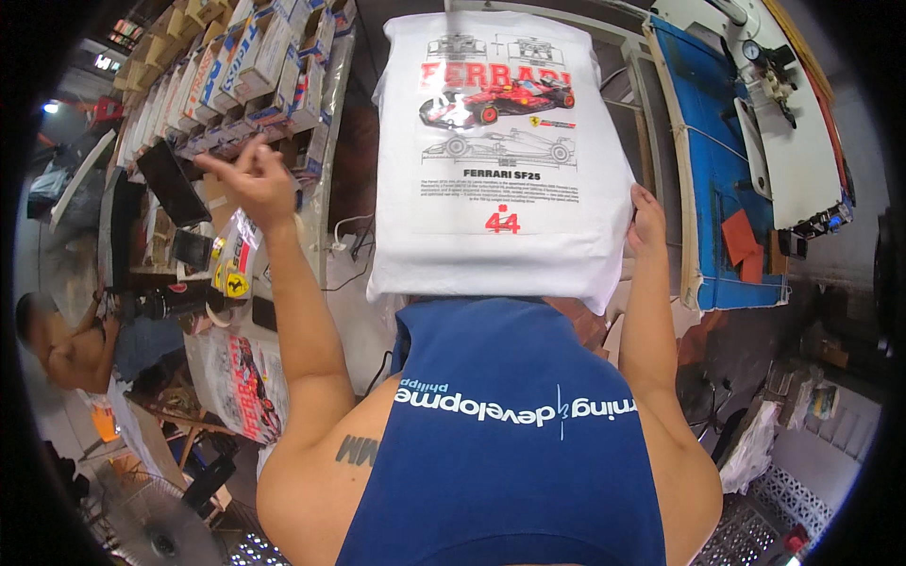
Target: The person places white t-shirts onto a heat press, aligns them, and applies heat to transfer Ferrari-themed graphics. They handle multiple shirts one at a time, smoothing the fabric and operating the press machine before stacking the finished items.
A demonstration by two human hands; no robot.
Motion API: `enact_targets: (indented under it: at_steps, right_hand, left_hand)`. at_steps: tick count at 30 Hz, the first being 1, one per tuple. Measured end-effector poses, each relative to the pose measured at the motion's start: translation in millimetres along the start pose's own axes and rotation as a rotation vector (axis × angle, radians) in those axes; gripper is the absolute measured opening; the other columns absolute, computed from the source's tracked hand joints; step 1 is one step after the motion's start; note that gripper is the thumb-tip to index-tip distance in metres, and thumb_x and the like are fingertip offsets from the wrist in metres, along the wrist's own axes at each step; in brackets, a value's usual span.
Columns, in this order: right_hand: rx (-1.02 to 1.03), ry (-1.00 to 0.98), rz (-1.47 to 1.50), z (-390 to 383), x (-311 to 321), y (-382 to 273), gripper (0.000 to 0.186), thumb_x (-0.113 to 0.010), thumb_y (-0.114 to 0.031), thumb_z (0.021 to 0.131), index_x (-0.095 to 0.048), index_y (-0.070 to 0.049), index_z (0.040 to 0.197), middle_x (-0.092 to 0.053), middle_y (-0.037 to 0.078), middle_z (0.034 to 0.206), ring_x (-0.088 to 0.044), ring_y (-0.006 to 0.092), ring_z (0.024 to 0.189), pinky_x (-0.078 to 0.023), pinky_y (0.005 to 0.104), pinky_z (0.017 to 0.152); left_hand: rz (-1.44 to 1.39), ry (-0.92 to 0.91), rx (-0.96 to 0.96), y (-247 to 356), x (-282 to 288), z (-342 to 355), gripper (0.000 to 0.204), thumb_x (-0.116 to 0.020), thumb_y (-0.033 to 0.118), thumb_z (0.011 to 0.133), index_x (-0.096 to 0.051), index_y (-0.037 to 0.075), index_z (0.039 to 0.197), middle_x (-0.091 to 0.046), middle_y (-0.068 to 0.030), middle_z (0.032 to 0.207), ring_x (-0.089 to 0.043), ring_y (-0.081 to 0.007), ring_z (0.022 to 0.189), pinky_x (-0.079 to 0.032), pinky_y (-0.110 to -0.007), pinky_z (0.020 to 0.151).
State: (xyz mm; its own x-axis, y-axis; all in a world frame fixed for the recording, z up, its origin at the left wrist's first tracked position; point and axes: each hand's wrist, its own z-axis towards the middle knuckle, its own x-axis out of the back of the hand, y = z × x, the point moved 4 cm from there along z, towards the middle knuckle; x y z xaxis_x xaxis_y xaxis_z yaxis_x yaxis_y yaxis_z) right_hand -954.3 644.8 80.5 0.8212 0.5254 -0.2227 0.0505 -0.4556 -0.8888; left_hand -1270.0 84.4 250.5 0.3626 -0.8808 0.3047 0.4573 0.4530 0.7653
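A white T-shirt [406, 189] lies spread flat in front of me, its lower edge close to my body. Its print shows a red racing car, line drawings, lettering and a red number. My right hand [646, 222] is at the shirt's right edge, fingers together and bent against the cloth; the exact grip is partly hidden. Away to the left, my left hand [255, 184] is raised with nothing in it, fingers apart and the index stretched out. Just beyond its fingertips stands a dark phone-like screen [173, 181].
Cardboard boxes [241, 71] fill a rack at the far left. A blue board [698, 123] with red pieces [743, 245] lies right, beside a pressure gauge [751, 49]. Another printed sheet [243, 382] lies lower left. A person [75, 344] is farther left, near a fan [156, 528].
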Motion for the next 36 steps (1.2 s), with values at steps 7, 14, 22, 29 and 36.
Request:
enact_targets:
  at_steps: [7,14,22,29,36]
  right_hand:
    - [-0.066,-0.062,0.044,0,-5,3,0.034,-0.07,-0.022,0.102,-0.064,0.003,0.124,-0.072,0.015,0.116,-0.07,0.0233,0.105,-0.057,0.0356,0.095]
    - [-0.025,-0.001,-0.037,3,-4,6,0.035,-0.075,-0.024,0.099,-0.066,0.001,0.122,-0.073,0.012,0.11,-0.071,0.0211,0.098,-0.059,0.0366,0.088]
    - [-0.048,0.008,-0.067,-16,-18,-9,0.031,-0.07,-0.024,0.102,-0.066,0.001,0.119,-0.072,0.011,0.109,-0.069,0.0187,0.098,-0.057,0.0332,0.087]
    - [0.071,0.12,-0.315,-1,-4,0,0.032,-0.068,-0.023,0.103,-0.066,0.003,0.122,-0.072,0.011,0.111,-0.068,0.0182,0.097,-0.055,0.0317,0.086]
    - [0.039,0.094,-0.146,0,-3,2,0.032,-0.073,-0.025,0.1,-0.069,0.001,0.118,-0.073,0.009,0.104,-0.067,0.0164,0.092,-0.055,0.0311,0.084]
  left_hand:
    - [-0.017,-0.013,0.014,-16,14,26,0.097,-0.057,0.006,0.102,0.019,0.003,0.162,-0.072,-0.0194,0.12,-0.074,-0.0202,0.09,-0.058,-0.028,0.078]
    - [-0.311,-0.688,0.992,-114,-115,-95,0.054,-0.056,0.044,0.108,-0.058,0.002,0.142,-0.07,-0.007,0.123,-0.066,-0.0163,0.104,-0.053,-0.035,0.09]
    - [-0.794,-0.841,1.195,-137,-117,-111,0.051,-0.05,0.038,0.11,-0.055,-0.001,0.142,-0.064,-0.0155,0.14,-0.064,-0.0288,0.126,-0.051,-0.045,0.108]
    - [-0.674,-0.726,0.937,-135,-87,-85,0.039,-0.063,0.016,0.105,-0.059,-0.008,0.134,-0.07,-0.0147,0.126,-0.069,-0.0245,0.112,-0.056,-0.038,0.098]
    - [-0.663,-0.603,0.902,-130,-84,-87,0.034,-0.072,0.011,0.099,-0.067,-0.007,0.127,-0.074,-0.0092,0.116,-0.069,-0.0145,0.099,-0.055,-0.027,0.087]
